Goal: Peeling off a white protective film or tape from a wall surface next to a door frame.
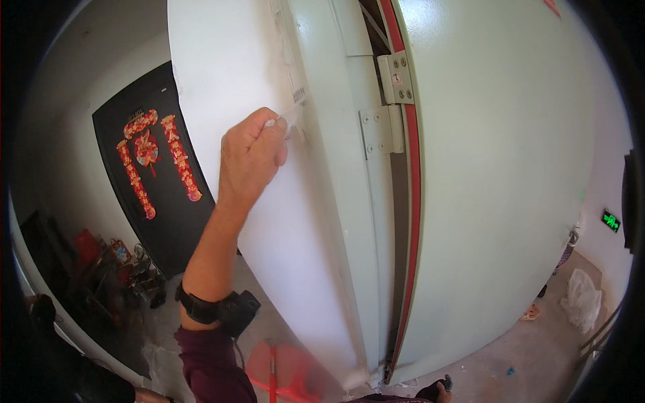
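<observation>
My left hand [254, 148] is raised in front of the white wall [297, 216] and pinches a crumpled strip of translucent film or tape [292, 112] between thumb and fingers. The strip stretches from my fingertips to the seam where the wall meets the pale green door frame [352, 201], and it bears print near the seam. Above it, a ragged line of similar material runs up the seam. At the bottom edge, what appears to be my right hand [443, 393] shows only in part, by a dark sleeve, with a small dark thing at it.
A pale green door [494, 176] stands ajar on a hinge [395, 78], right. A red dustpan [287, 373] is below. A plastic bag [582, 299] lies right. A black door [161, 176] with red decorations and piled items [121, 272] are left. Part of another person's arm [151, 395] shows lower left.
</observation>
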